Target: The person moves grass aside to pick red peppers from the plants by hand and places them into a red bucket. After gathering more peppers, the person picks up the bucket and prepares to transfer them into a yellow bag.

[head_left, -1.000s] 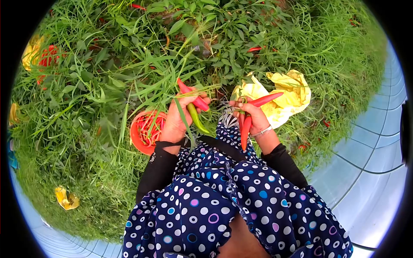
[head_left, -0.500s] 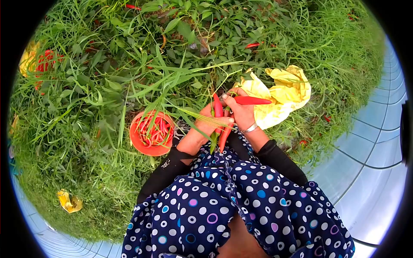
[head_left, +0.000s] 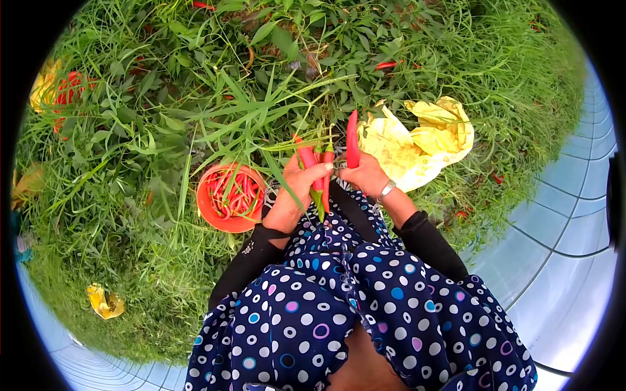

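My left hand (head_left: 300, 184) is closed round a small bunch of chili peppers (head_left: 328, 171), red ones together with a green one, their stems pointing away from me. Close beside it on the right, my right hand (head_left: 366, 174) grips a single large red chili pepper (head_left: 353, 138) that stands with its tip pointing away from me. The hands are in front of my lap, almost touching. To the left of my left hand sits a round red bucket (head_left: 203, 203) with many red chilies (head_left: 233, 195) in it.
A crumpled yellow sack (head_left: 424, 153) lies on the plants right of my hands. Grass and leafy pepper plants (head_left: 163, 124) surround me, with a few red chilies among them. At far left are another yellow sack (head_left: 44, 88) and red chilies (head_left: 68, 91). A yellow scrap (head_left: 105, 302) lies lower left.
My right hand has drawn slightly apart from the left, and its red chili has swung from pointing right to pointing away from me. The left hand's bunch has shifted slightly left.
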Available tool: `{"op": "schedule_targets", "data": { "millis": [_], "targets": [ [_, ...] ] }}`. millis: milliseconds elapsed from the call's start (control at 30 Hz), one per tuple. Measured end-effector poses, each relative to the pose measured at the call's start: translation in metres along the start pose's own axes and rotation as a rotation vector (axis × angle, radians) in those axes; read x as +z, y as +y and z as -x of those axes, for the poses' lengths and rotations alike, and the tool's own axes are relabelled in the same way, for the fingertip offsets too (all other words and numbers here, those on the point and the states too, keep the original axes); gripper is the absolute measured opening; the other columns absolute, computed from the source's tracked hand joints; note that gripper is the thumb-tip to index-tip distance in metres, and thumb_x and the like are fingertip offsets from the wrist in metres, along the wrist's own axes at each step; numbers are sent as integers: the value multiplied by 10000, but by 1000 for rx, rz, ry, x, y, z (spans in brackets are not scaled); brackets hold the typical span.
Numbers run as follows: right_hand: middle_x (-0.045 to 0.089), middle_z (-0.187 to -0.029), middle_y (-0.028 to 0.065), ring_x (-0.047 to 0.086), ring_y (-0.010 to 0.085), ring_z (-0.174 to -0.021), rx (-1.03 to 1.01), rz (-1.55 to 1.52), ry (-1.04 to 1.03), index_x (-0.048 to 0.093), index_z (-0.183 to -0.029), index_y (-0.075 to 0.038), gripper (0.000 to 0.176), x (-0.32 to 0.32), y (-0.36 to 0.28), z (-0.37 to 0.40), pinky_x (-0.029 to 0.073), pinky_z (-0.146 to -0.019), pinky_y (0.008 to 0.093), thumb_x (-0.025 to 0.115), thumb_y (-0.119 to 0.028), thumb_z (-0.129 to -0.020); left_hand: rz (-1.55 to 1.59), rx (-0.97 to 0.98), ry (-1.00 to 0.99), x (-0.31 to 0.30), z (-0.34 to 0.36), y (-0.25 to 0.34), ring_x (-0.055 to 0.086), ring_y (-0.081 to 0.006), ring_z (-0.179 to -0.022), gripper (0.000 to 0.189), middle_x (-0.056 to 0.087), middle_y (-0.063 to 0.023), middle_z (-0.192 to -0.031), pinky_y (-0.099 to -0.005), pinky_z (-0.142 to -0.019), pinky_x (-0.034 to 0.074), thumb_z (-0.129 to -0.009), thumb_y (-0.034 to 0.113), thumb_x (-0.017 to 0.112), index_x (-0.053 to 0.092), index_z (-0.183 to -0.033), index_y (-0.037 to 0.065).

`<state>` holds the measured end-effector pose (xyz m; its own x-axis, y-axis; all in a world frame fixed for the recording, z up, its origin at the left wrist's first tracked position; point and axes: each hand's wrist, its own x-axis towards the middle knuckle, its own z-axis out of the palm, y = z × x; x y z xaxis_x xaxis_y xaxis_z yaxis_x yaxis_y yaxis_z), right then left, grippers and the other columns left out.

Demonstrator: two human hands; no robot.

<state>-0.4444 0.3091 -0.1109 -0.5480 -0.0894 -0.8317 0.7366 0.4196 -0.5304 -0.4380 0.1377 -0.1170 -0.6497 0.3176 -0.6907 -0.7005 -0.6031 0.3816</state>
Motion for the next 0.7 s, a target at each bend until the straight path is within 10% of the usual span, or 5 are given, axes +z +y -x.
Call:
{"op": "schedule_targets", "data": {
  "millis": [100,333,433,533,700],
  "targets": [
    [616,-828,214,595,374,-789,-205,451,55,562,-953,-23,376,25,-1,8,483,-700,411,668,-198,-638,-115,8,48,1,-2,-5,574,-179,-912,561,576,-77,-986,-296,-826,465,-719,27,698,426,-1208,-5],
    [621,-825,195,606,355,-795,-269,715,-112,561,-974,-4,385,21,-23,26,487,-716,396,675,-182,-651,-186,-24,161,-10,-1,-3,582,-149,-758,427,594,-51,-857,-287,-710,485,-653,86,758,536,-1011,19],
    [612,-755,67,597,195,-673,-342,267,-440,569,-1047,-19,470,-10,-11,21,475,-655,309,724,-248,-668,-209,-122,68,-22,0,16,584,-154,-759,450,590,-50,-833,-286,-701,486,-639,96,758,536,-1019,8],
    [508,-701,-41,417,37,-572,-105,-425,-211,571,-1099,-38,345,-26,-11,7,360,-514,184,663,-159,-789,-309,-239,-84,-23,3,33,571,-142,-758,427,578,-35,-815,-271,-694,468,-636,114,744,550,-1001,6],
    [543,-756,-38,411,34,-580,-308,-438,-159,568,-1121,-20,321,-16,-40,-14,342,-525,177,610,-166,-839,-550,-347,-384,-9,-4,36,554,-122,-805,452,574,-23,-891,-254,-747,440,-640,103,726,530,-1039,19]
  ]
}}
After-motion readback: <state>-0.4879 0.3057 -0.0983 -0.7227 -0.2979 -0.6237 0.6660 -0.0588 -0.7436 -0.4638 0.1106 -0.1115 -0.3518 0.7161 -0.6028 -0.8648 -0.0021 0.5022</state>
